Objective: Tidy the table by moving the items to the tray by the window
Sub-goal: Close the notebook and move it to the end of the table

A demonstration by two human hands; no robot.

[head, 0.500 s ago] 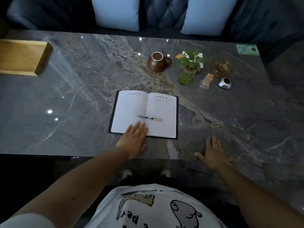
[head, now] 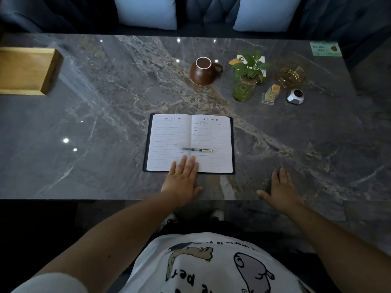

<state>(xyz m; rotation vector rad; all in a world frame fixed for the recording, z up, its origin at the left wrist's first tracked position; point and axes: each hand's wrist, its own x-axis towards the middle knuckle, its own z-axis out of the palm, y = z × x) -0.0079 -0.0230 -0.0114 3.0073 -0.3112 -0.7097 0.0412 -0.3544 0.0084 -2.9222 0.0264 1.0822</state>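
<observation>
An open lined notebook (head: 189, 136) with a dark cover lies in the middle of the grey marble table (head: 105, 127). A pen (head: 195, 149) rests across its pages. My left hand (head: 182, 179) lies flat and open, its fingertips on the notebook's near edge. My right hand (head: 279, 188) rests flat and open on the table near the front edge, holding nothing. A brown mug (head: 203, 70) stands behind the notebook. The wooden tray (head: 45, 75) sits at the far left.
At the back right stand a green plant in a glass (head: 245, 81), a toothpick holder (head: 269, 96), an amber glass ashtray (head: 291, 75) and a small silver faceted object (head: 295, 97). A green card (head: 324, 48) lies in the far right corner. A dark sofa with pale cushions (head: 146, 11) runs behind.
</observation>
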